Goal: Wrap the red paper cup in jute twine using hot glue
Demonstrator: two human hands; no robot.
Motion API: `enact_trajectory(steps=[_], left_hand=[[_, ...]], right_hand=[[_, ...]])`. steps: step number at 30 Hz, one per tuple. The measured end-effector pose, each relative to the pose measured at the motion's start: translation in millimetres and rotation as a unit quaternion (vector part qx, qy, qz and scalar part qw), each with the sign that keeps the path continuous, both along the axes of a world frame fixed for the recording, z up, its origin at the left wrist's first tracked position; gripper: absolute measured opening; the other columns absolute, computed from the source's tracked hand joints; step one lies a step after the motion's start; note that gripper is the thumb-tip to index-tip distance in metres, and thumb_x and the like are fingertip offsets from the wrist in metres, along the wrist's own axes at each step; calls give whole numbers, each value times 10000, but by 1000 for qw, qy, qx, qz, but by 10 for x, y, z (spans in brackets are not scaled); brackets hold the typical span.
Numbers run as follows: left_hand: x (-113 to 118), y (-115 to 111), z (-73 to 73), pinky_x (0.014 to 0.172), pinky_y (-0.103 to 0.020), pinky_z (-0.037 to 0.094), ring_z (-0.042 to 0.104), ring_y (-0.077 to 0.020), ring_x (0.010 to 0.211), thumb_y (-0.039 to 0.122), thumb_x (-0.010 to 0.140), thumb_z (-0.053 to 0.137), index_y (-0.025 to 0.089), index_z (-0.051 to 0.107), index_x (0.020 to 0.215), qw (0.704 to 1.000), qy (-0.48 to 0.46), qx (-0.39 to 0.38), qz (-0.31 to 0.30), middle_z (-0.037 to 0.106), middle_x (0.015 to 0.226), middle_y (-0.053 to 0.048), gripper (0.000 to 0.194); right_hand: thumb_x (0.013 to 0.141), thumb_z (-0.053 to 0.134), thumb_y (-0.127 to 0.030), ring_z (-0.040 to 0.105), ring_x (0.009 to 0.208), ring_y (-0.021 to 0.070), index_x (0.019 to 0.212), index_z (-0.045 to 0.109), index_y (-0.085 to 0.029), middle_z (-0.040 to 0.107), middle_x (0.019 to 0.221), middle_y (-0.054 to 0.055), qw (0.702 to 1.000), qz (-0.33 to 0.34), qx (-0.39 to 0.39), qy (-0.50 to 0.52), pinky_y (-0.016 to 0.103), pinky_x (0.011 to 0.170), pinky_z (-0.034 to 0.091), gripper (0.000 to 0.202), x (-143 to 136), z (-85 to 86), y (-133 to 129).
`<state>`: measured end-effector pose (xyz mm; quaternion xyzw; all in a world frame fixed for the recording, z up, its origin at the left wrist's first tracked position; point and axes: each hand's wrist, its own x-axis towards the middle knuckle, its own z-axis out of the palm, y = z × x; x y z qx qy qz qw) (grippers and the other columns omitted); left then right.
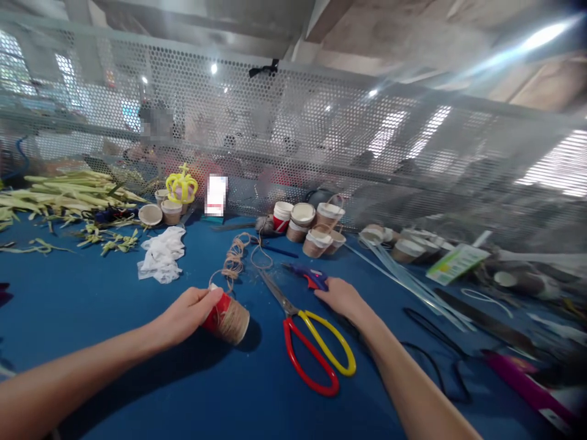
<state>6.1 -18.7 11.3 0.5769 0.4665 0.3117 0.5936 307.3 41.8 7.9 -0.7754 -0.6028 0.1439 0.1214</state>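
Note:
My left hand (197, 310) is closed on a red paper cup (228, 318), tilted on its side and wrapped partway in brown twine. From the cup the loose twine (236, 255) runs back in coils over the blue table. My right hand (342, 296) grips a blue hot glue gun (307, 274) with a red trigger, its nozzle pointing left; the handle is partly hidden by the fingers. Between my hands lie large scissors (288, 310) with one red and one yellow handle, blades slightly apart.
Behind are several twine-wrapped cups (302, 214), a phone (216, 195) and a yellow crown-shaped piece (182, 186). White cloth (162, 253) and pale husks (68, 192) lie left. Clear glue sticks (413, 281), a black cord (433, 330) and a purple object (527, 385) lie right. A perforated metal screen (257, 122) stands behind.

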Motion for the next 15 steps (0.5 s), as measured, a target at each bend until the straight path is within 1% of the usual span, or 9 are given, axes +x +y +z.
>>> enact_trajectory(steps=[2, 4, 7, 8, 9, 10, 11, 13, 15], left_hand=[[-17, 6, 1, 577, -242, 367, 471, -143, 560, 616, 692, 415, 88, 571, 626, 1000, 6, 5, -15, 579, 589, -34, 554], [-46, 24, -15, 583, -242, 367, 474, -145, 565, 614, 713, 398, 89, 573, 626, 999, 14, 17, -31, 580, 598, -36, 560], [-85, 54, -43, 607, -241, 374, 484, -146, 589, 594, 750, 378, 85, 590, 653, 998, 16, 29, -45, 589, 629, -39, 560], [-92, 62, -48, 608, -237, 373, 481, -143, 592, 583, 761, 374, 82, 600, 672, 998, 17, 32, -45, 590, 635, -39, 557], [-95, 68, -50, 601, -231, 369, 473, -137, 588, 575, 770, 370, 79, 610, 691, 998, 21, 36, -45, 588, 635, -36, 557], [-95, 73, -50, 588, -225, 363, 460, -130, 579, 566, 777, 365, 75, 618, 707, 998, 28, 39, -46, 584, 631, -33, 557], [-94, 77, -49, 572, -219, 354, 445, -123, 567, 559, 784, 360, 72, 624, 716, 997, 36, 42, -46, 577, 624, -29, 558], [-93, 85, -49, 547, -210, 337, 415, -110, 546, 542, 798, 346, 70, 626, 714, 997, 51, 45, -48, 558, 607, -21, 555], [-103, 95, -57, 527, -206, 322, 393, -103, 531, 524, 810, 337, 74, 619, 712, 996, 58, 53, -49, 538, 592, -12, 540]], right_hand=[[858, 479, -284, 558, 907, 174, 1071, 530, -190, 540, 1108, 61, 1000, -6, 3, 16, 367, 761, 472, 239, -6, -4, -1], [837, 505, -255, 576, 865, 184, 1038, 543, -154, 580, 1031, 76, 999, -14, 23, 42, 355, 734, 477, 228, -35, 49, -36], [774, 536, -182, 600, 832, 212, 1022, 524, -108, 623, 919, 112, 993, -14, 75, 95, 311, 693, 478, 259, -148, 219, -187], [765, 535, -188, 602, 840, 203, 1023, 515, -121, 624, 925, 105, 989, -4, 90, 119, 286, 691, 477, 267, -208, 289, -263], [762, 537, -226, 611, 791, 184, 981, 524, -139, 632, 885, 83, 985, 10, 96, 140, 265, 666, 481, 235, -277, 357, -346], [767, 531, -291, 612, 685, 159, 892, 544, -154, 638, 787, 53, 980, 34, 84, 176, 251, 615, 483, 186, -353, 419, -433], [756, 542, -352, 586, 590, 141, 787, 545, -155, 615, 674, 29, 965, 69, 47, 248, 244, 562, 473, 199, -433, 470, -520], [733, 557, -413, 513, 473, 102, 621, 529, -158, 542, 524, -10, 947, 103, 22, 302, 216, 486, 432, 280, -588, 528, -677], [720, 573, -412, 497, 459, 88, 672, 581, -144, 550, 532, -14, 932, 143, 1, 332, 205, 469, 418, 273, -719, 526, -800]])
